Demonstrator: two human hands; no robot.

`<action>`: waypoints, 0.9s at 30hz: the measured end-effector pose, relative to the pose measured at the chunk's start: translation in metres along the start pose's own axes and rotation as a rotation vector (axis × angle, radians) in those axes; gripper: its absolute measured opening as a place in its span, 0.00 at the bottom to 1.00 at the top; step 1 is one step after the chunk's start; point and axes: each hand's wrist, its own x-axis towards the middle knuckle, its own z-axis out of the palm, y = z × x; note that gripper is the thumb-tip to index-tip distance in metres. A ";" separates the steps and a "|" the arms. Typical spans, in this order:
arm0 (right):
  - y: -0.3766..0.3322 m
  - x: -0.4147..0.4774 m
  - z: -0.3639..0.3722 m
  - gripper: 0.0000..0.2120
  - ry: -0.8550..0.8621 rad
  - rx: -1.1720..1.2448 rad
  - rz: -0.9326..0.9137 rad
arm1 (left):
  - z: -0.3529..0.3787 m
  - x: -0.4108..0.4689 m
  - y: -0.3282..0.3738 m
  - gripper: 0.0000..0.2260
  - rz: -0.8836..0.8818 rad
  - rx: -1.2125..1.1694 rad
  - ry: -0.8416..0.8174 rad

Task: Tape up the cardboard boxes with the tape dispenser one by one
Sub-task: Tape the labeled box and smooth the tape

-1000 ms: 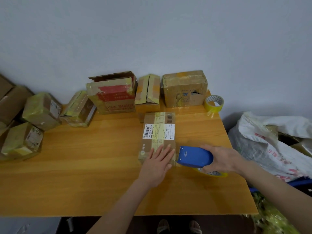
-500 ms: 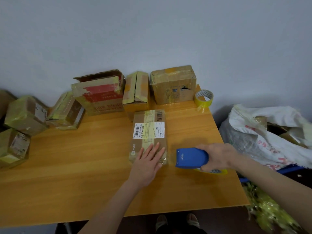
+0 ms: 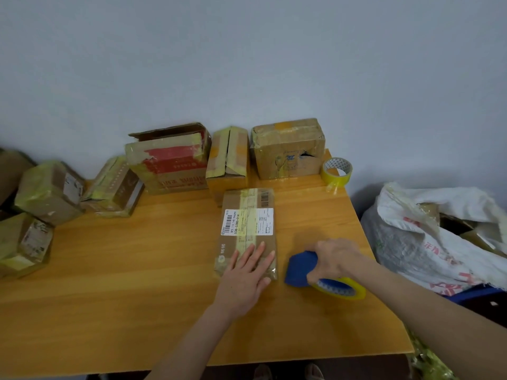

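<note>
The left hand lies flat, fingers straight, on the near end of the flat cardboard box on the table. The right hand grips the blue tape dispenser just right of the box. The box's white label reads "538-5386-014". Since half a second ago the dispenser has tipped nose-down, baring its yellow tape roll; the left hand has stayed put.

7 cardboard boxes are sitting in plain view, 1 more box is peeking in at far left. 2 yellow tape rolls are showing: loose roll, mounted roll. 1 tape dispenser, left hand plus right hand making 2, 1 white bag, 1 table.
</note>
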 end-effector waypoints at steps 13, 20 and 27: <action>0.023 0.035 0.022 0.24 0.194 1.643 0.406 | -0.003 0.010 0.019 0.24 -0.089 -0.090 -0.038; 0.021 0.050 0.028 0.26 0.200 1.448 0.495 | -0.001 0.011 0.017 0.29 -0.059 -0.166 0.021; -0.003 0.024 0.020 0.24 0.473 0.698 0.240 | -0.014 0.004 0.008 0.36 -0.147 -0.443 0.137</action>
